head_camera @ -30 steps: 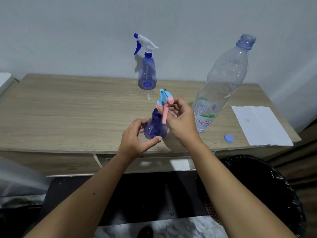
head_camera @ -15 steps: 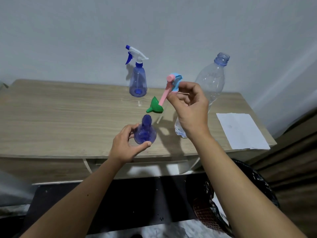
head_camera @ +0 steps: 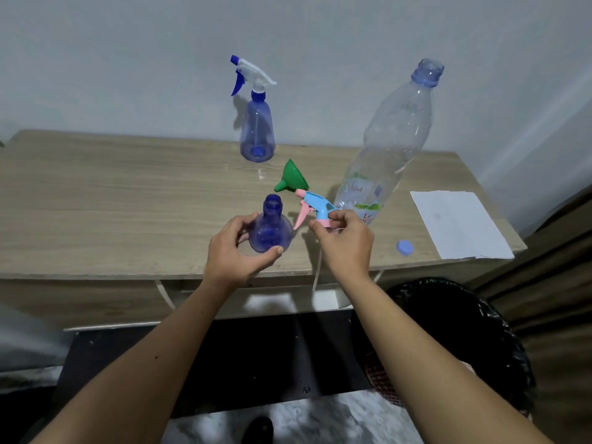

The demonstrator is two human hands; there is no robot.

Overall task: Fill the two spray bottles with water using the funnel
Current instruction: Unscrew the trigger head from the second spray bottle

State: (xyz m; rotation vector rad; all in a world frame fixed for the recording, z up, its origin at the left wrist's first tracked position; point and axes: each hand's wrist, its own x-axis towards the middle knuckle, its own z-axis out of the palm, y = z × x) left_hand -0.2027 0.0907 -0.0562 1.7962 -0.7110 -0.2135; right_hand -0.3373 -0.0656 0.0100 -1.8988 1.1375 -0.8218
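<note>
A small round blue spray bottle [head_camera: 270,230] stands uncapped near the table's front edge, and my left hand [head_camera: 238,251] grips its body. My right hand [head_camera: 344,241] pinches the bottle's light-blue and pink spray head [head_camera: 315,209] just to the right of it, low over the table. A green funnel [head_camera: 291,179] lies on its side right behind them. A taller blue spray bottle [head_camera: 257,129] with a white and blue trigger stands at the back by the wall. A large clear water bottle [head_camera: 389,145], uncapped and partly filled, stands to the right.
The wooden table [head_camera: 112,200] runs along a pale wall. A white sheet of paper [head_camera: 459,224] lies at its right end, with a blue bottle cap [head_camera: 404,247] beside it. A black-lined bin [head_camera: 461,341] stands on the floor at the lower right.
My right hand has unscrewed the spray head from the small bottle, lifted it away and brought it down to the right of the bottle. My left hand has kept its grip on the bottle.
</note>
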